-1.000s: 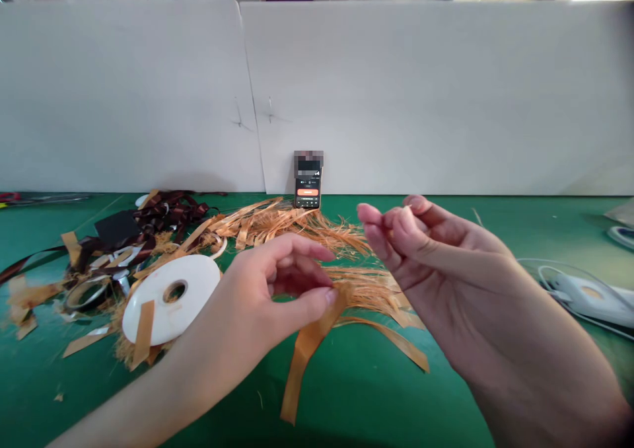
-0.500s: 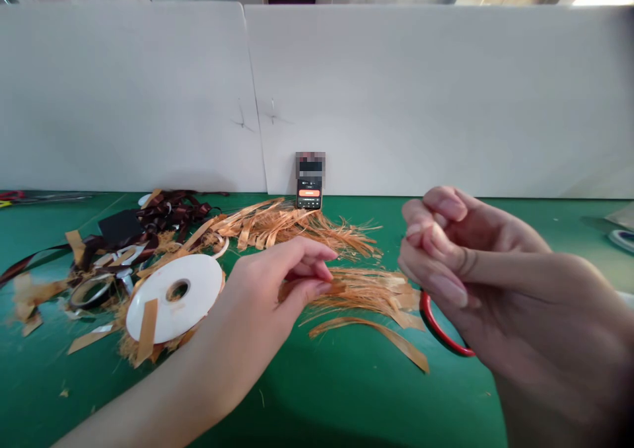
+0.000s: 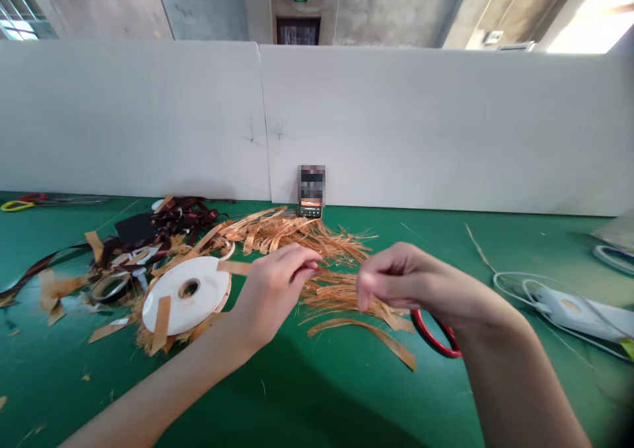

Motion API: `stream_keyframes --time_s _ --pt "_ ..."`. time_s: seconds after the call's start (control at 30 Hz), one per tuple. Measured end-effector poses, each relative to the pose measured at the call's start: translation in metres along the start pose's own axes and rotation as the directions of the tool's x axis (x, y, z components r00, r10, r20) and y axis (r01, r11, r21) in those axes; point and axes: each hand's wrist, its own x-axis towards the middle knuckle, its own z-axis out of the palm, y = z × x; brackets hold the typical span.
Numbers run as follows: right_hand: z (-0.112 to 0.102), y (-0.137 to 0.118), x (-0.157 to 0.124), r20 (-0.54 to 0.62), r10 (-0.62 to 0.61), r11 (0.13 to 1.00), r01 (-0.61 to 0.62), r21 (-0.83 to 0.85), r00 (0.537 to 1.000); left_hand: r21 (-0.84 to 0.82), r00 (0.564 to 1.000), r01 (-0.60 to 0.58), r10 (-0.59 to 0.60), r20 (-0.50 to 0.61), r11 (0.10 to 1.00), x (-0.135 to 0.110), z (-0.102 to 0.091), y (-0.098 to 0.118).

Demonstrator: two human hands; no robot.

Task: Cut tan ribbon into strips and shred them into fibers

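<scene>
My left hand (image 3: 277, 283) is closed in a pinch over the middle of the table. A tan ribbon strip (image 3: 235, 267) sticks out behind it toward the white spool (image 3: 173, 309), so the hand appears to grip that strip. To its right my right hand (image 3: 396, 279) is bent down with fingers pressed together; whatever they hold, if anything, is hidden. Frayed tan ribbon strips (image 3: 337, 293) lie beneath and between both hands. A single curved strip (image 3: 366, 332) rests nearer to me. Under the right wrist shows a red scissor handle (image 3: 436, 342).
A frayed ribbon pile (image 3: 277, 230) lies before a propped phone (image 3: 311, 193). Dark brown ribbon (image 3: 183, 217) and a tape roll (image 3: 109, 288) are heaped at left, with yellow-handled scissors (image 3: 18, 205) beyond. A white power strip (image 3: 574, 309) with cables sits right. White panels (image 3: 421, 124) stand behind.
My right hand has come down and left, closer to the left hand, and turned over. The tan strip now shows behind my left hand. The view has tilted up.
</scene>
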Motion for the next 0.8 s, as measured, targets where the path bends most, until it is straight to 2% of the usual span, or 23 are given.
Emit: stream_keyframes --time_s 0.07,0.1,0.13,0.2,0.27,0.33,0.37,0.43,0.5,0.53,0.6,0.67,0.73,0.8 --pt "-0.002 0.0 0.002 -0.154 -0.137 0.953 0.173 0.248 0.978 -0.09 0.993 0.109 -0.113 -0.038 0.99 0.0 -0.001 0.006" --pt "0.0 0.002 0.005 -0.262 -0.181 0.907 0.264 0.328 0.948 -0.13 0.985 0.156 -0.164 -0.049 0.979 0.0 -0.002 0.01" --pt "0.003 0.005 0.009 -0.36 -0.205 0.866 0.34 0.366 0.91 -0.164 0.977 0.193 -0.204 -0.053 0.967 0.0 -0.003 0.014" --pt "0.011 0.011 0.016 -0.49 -0.246 0.843 0.434 0.317 0.836 -0.211 0.966 0.239 -0.255 -0.053 0.948 0.001 -0.003 0.02" --pt "0.02 0.017 0.021 -0.519 -0.328 0.885 0.449 0.125 0.79 -0.236 0.956 0.267 -0.288 -0.058 0.934 0.001 -0.003 0.024" --pt "0.026 0.02 0.022 -0.485 -0.435 0.899 0.392 -0.195 0.758 -0.256 0.945 0.298 -0.322 -0.058 0.92 0.002 -0.002 0.024" --pt "0.027 0.021 0.021 -0.465 -0.493 0.862 0.341 -0.374 0.736 -0.266 0.939 0.314 -0.34 -0.055 0.911 0.002 -0.002 0.024" --pt "0.027 0.021 0.018 -0.411 -0.6 0.709 0.219 -0.67 0.686 -0.289 0.931 0.337 -0.363 -0.039 0.896 0.002 -0.002 0.023" --pt "0.026 0.021 0.016 -0.369 -0.666 0.567 0.119 -0.815 0.648 -0.303 0.931 0.342 -0.365 -0.021 0.89 0.002 -0.001 0.022" --pt "0.026 0.02 0.016 -0.368 -0.682 0.536 0.089 -0.839 0.632 -0.304 0.933 0.338 -0.359 -0.015 0.891 0.002 0.0 0.023" --pt "0.029 0.019 0.016 -0.422 -0.676 0.567 0.06 -0.822 0.604 -0.303 0.937 0.328 -0.349 -0.015 0.895 0.002 0.001 0.024" --pt "0.033 0.018 0.016 -0.525 -0.619 0.695 0.096 -0.712 0.584 -0.306 0.937 0.326 -0.348 -0.02 0.895 0.003 0.001 0.026" --pt "0.037 0.017 0.018 -0.598 -0.492 0.852 0.211 -0.479 0.633 -0.314 0.934 0.332 -0.356 -0.022 0.89 0.003 0.0 0.029" --pt "0.036 0.016 0.019 -0.619 -0.342 0.934 0.33 -0.138 0.707 -0.316 0.934 0.33 -0.355 -0.024 0.89 0.003 -0.002 0.031"
